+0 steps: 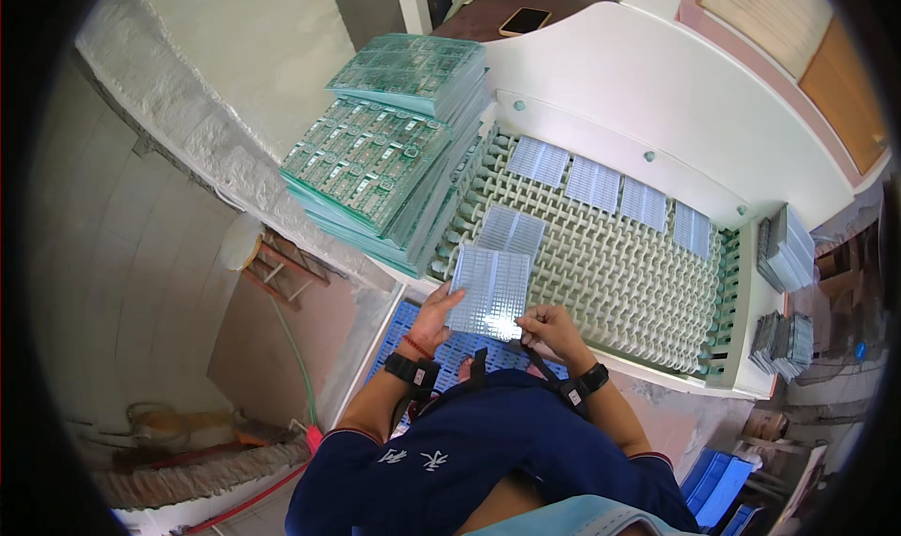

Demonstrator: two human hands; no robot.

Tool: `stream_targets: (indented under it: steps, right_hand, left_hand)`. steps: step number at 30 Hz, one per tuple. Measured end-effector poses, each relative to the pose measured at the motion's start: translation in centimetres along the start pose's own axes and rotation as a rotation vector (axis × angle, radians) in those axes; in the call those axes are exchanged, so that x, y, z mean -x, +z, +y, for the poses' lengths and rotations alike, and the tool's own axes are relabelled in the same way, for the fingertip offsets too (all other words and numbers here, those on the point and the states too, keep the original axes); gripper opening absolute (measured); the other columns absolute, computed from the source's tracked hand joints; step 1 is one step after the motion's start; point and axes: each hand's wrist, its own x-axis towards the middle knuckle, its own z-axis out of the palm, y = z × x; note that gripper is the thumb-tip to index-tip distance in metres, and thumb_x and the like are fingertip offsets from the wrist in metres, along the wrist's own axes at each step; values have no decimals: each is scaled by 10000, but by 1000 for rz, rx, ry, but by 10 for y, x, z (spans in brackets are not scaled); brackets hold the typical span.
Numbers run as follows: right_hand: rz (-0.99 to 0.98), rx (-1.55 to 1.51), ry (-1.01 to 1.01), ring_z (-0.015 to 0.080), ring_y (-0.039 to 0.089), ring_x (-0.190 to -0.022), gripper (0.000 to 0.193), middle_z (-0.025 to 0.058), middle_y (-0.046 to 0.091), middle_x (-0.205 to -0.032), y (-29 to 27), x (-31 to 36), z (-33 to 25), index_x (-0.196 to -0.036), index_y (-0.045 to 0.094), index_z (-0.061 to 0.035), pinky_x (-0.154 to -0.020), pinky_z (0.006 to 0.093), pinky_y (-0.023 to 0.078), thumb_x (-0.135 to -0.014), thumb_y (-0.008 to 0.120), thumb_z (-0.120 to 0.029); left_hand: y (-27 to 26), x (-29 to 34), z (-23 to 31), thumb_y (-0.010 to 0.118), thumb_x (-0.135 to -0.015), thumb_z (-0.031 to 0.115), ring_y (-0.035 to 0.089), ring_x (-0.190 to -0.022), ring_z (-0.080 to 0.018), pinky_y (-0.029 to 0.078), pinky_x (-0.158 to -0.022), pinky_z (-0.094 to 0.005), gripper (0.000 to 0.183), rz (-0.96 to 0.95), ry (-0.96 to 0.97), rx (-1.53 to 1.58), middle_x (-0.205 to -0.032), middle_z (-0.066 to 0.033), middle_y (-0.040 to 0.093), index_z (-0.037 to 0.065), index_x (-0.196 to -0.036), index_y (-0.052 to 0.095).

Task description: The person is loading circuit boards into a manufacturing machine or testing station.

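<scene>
A pale, grid-patterned circuit board panel (490, 287) is held tilted over the near edge of a roller conveyor (619, 297). My left hand (432, 320) grips it by its left edge, thumb on the upper face. At the lower right corner, the fingers of my right hand (556, 332) are pinched together on the panel. Light glares off that corner. Just beyond, a similar panel (511, 226) lies on the rollers, partly covered by the held one. Several more panels, such as the far one (539, 160), form a row along the conveyor's back wall.
Tall stacks of green circuit boards (371, 165) stand at the conveyor's left end. Pale panels (788, 250) and a bundle of smaller boards (784, 344) sit at its right end. A phone (526, 22) rests on the brown surface behind. A wooden stool (272, 259) stands left.
</scene>
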Motion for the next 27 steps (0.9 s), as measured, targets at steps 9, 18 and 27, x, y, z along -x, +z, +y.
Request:
stream_targets:
  steps: [9,18,27]
  right_hand:
    - [452,-65,-155,81,524,-476,183,9,566,-596,-61,14,7,-782,627,3,-451,220,421,-843,586,-164]
    - [833,402,-144,99,528,-441,235,57,572,-545,-115,35,-1,-822,659,38,-426,256,413,-815,604,-190]
    - [1085,629,-103,186,623,-616,215,129,640,-675,-170,80,17,-839,661,16,-589,301,478,-776,634,-188]
  left_hand:
    - [-12,-14,-11,490,-879,43,587,-949,-209,505,-808,-330,312,36,15,-61,-1075,-127,572,-11,-1183,449]
    - [-26,-14,-9,489,-885,62,571,-969,-204,482,-839,-325,312,39,76,-16,-1079,-112,567,-8,-1187,451]
    - [-31,-21,-15,435,-909,166,578,-978,-235,487,-838,-354,320,2,-6,147,-1091,-137,568,-21,-1168,467]
